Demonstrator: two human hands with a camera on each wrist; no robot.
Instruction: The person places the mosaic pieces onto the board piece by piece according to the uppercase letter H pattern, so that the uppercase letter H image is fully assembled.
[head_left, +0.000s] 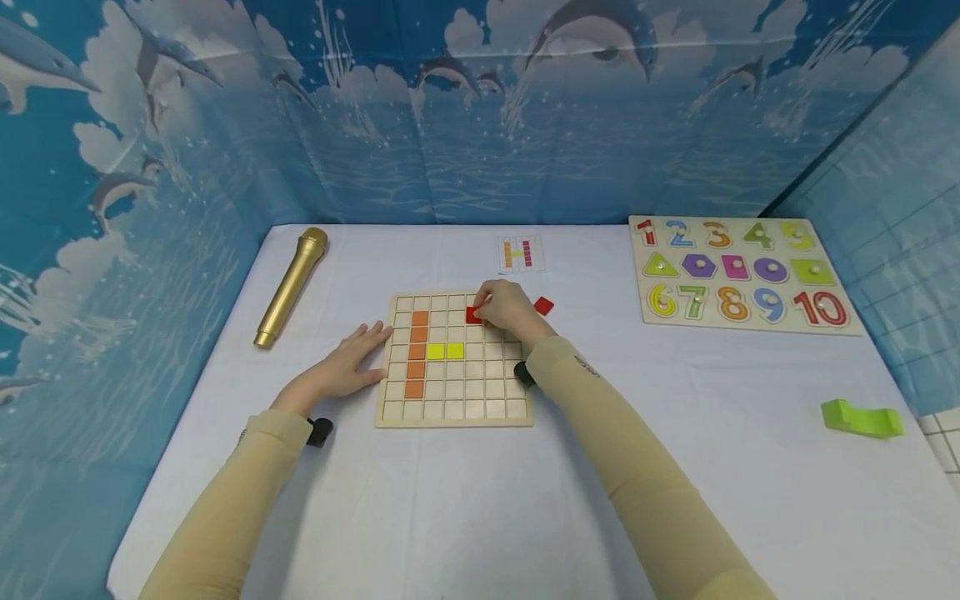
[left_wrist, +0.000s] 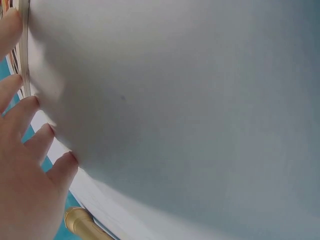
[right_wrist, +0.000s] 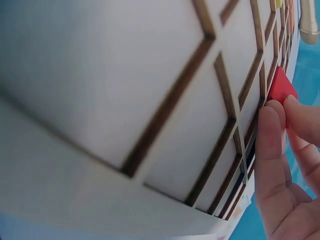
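Note:
A wooden grid board (head_left: 454, 423) lies on the white table, with a column of orange square tiles (head_left: 416, 352) and two yellow tiles (head_left: 446, 351) in its cells. My right hand (head_left: 510, 308) pinches a red square tile (head_left: 472, 315) between thumb and fingertips over an upper cell. In the right wrist view the red tile (right_wrist: 281, 86) stands tilted at the grid. Fingers spread, my left hand (head_left: 343, 364) rests at the board's left edge. The left wrist view shows the left hand's fingertips (left_wrist: 31, 102) by the board's side. Another red tile (head_left: 544, 306) lies beyond the right wrist.
Behind the board lies a small pattern card (head_left: 521, 254) with coloured squares. A gold microphone (head_left: 291, 287) is at the left. Toward the back right is a number and shape puzzle board (head_left: 742, 273); a green block (head_left: 862, 419) sits near the right edge.

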